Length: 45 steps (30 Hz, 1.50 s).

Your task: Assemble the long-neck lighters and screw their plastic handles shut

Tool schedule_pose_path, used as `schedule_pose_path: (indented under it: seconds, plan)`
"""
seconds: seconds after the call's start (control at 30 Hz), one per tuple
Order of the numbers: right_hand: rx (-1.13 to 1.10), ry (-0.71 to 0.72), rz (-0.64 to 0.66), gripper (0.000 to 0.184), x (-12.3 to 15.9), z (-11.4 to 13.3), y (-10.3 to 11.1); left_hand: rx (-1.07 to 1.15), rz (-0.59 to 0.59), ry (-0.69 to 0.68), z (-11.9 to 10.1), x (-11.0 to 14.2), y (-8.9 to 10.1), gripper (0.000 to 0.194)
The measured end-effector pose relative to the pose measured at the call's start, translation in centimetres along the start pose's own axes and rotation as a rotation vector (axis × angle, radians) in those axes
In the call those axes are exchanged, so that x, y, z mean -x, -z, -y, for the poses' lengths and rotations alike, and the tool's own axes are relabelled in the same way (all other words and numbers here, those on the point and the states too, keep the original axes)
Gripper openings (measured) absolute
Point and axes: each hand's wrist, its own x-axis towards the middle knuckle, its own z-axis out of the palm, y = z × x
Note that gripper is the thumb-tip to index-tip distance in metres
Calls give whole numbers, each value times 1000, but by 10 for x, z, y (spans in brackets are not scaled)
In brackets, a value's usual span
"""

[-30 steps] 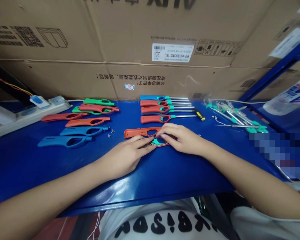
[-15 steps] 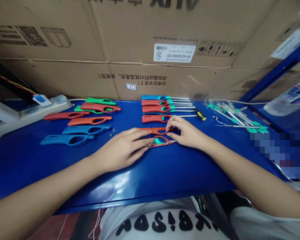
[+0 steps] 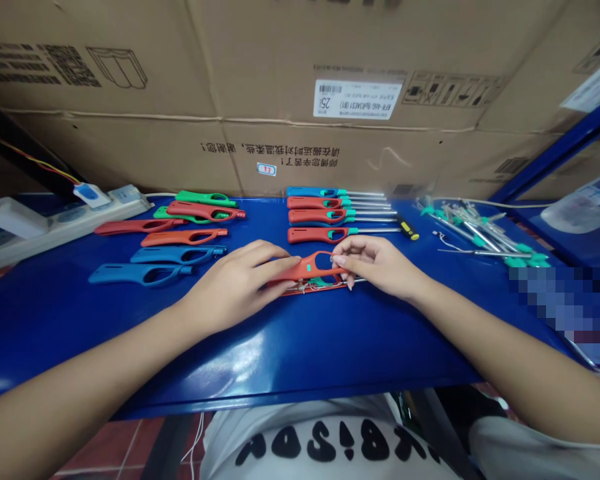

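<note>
An orange lighter handle half is pinched between my left hand, at its rear end, and my right hand, by the ring at its front. It sits tilted above the other half, which lies open on the blue table. Inside that lower half, a turquoise trigger and thin white wires show. A metal tube sticks out to the right under my right fingers. My left fingers cover the rear of both halves.
Several finished-looking lighters lie behind my hands, with a yellow and black screwdriver beside them. Loose handle shells lie to the left. Metal tubes with turquoise parts are piled right. A power strip stands far left; cardboard rises behind.
The orange upper half has been lifted from the table, turned outer side up and brought over the lower half. Both hands have shifted slightly with it.
</note>
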Motion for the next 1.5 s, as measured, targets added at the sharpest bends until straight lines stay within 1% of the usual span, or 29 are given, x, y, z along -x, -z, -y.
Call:
schedule_pose_path:
  seconds: [0.07, 0.13, 0.17, 0.27, 0.3, 0.33, 0.4, 0.63, 0.7, 0.87, 1.27, 1.5]
  plan:
    - [12, 16, 25, 28, 1, 0, -2, -1, -2, -1, -1, 1, -1, 26]
    - [108, 94, 25, 26, 3, -2, -2, 1, 1, 3, -2, 2, -2, 27]
    - [197, 152, 21, 27, 4, -2, -2, 5, 9, 9, -2, 2, -3, 28]
    - [552, 354, 20, 33, 7, -3, 0, 25, 43, 25, -2, 3, -4, 31]
    - [653, 399, 25, 35, 8, -3, 1, 30, 58, 27, -2, 3, -5, 31]
    - [726, 425, 33, 35, 8, -3, 2, 35, 72, 29, -1, 3, -5, 31]
    - [793, 443, 51, 35, 8, -4, 3, 44, 100, 37, 0, 4, -6, 31]
    - [836, 503, 160, 32, 5, -6, 7, 111, 177, 44, 1, 3, -9, 28]
    - [866, 515, 173, 31, 5, -6, 6, 122, 196, 50, 0, 2, -10, 27]
    - [936, 545, 179, 31, 3, -8, 6, 112, 212, 60, 0, 2, -10, 26]
    - [968, 543, 185, 33, 2, -9, 8, 129, 203, 68, 0, 3, -15, 26]
    - [944, 544, 170, 33, 2, -12, 8, 133, 190, 91, 0, 3, -16, 25]
